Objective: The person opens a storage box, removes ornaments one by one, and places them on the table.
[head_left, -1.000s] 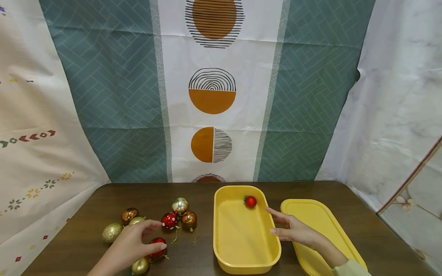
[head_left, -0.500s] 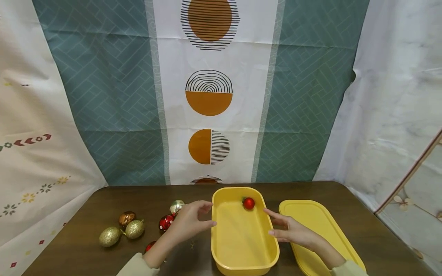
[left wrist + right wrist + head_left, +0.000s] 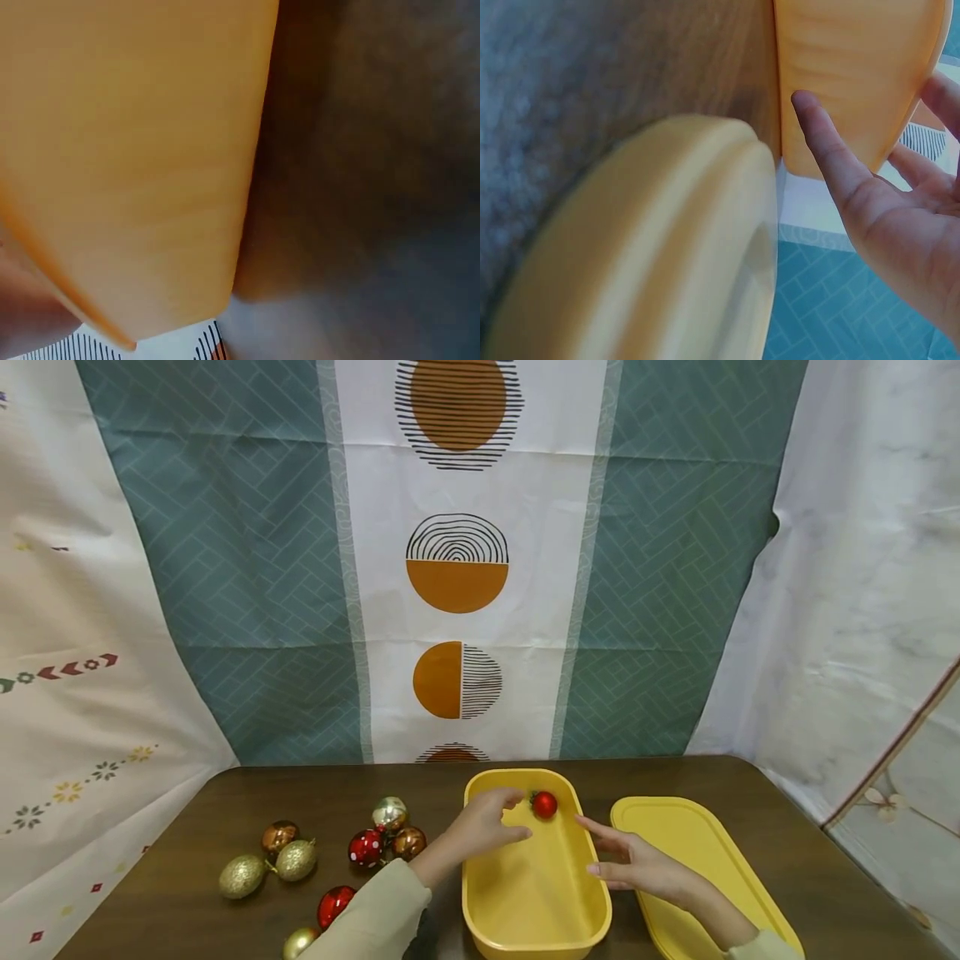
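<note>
A yellow plastic box point(image 3: 480, 917) stands on the dark wooden table with a small red Christmas bauble point(image 3: 543, 805) in its far part. Over the box, past its left rim, is my left hand point(image 3: 483, 827), fingers bent and thumb apart, with nothing visible between them. Its fingertips are just left of the bauble; in the left wrist view the box's outer wall point(image 3: 135, 150) fills much of the picture. On the opposite side, my right hand point(image 3: 645, 864) rests at the right rim. The right wrist view shows one straight finger point(image 3: 825, 139) along the outer wall.
A yellow lid point(image 3: 675, 814) lies right of the box, under the right forearm. Left of the box lie several baubles: a polka-dot red one point(image 3: 366, 848), a shiny red one point(image 3: 334, 906), gold glitter ones point(image 3: 242, 877) and copper ones point(image 3: 279, 837).
My left hand has moved right, from beside the shiny red bauble to over the yellow box. The right hand has stayed at the box's right rim.
</note>
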Motion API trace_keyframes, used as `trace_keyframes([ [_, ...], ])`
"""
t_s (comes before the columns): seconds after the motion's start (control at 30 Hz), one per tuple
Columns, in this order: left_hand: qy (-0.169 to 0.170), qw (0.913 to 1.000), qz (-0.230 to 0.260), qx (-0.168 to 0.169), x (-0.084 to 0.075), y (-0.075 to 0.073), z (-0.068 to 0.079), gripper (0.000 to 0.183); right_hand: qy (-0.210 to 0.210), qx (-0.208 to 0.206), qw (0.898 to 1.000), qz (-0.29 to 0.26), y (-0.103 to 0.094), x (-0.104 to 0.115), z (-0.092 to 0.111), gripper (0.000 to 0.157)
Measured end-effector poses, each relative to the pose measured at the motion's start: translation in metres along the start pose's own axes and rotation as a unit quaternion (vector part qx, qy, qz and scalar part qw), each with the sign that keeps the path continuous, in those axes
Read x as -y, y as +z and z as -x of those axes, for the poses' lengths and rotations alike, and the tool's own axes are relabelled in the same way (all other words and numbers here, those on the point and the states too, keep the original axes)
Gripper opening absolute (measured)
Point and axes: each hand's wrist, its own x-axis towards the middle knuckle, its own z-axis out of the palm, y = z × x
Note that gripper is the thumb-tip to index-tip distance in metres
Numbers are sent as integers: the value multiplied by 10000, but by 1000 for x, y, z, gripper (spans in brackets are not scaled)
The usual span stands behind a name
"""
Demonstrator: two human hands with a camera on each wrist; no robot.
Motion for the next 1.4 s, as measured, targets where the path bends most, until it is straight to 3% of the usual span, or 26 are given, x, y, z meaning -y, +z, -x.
trace_keyframes([
  [0.37, 88, 9983, -440, 370, 1, 13, -28, 57, -5, 0, 9999, 110, -2, -1, 1, 65],
  [0.73, -18, 9947, -799, 654, 7, 22, -38, 58, 46, -14, 9998, 176, 0, -3, -1, 66],
  [0.97, 89, 9949, -624, 788, 13, 23, -45, 57, 111, -59, 9997, 226, -1, -2, -1, 65],
  [1.4, 203, 9930, -594, 1002, 14, 25, -43, 27, 184, -56, 9996, 190, 0, 0, -1, 65],
])
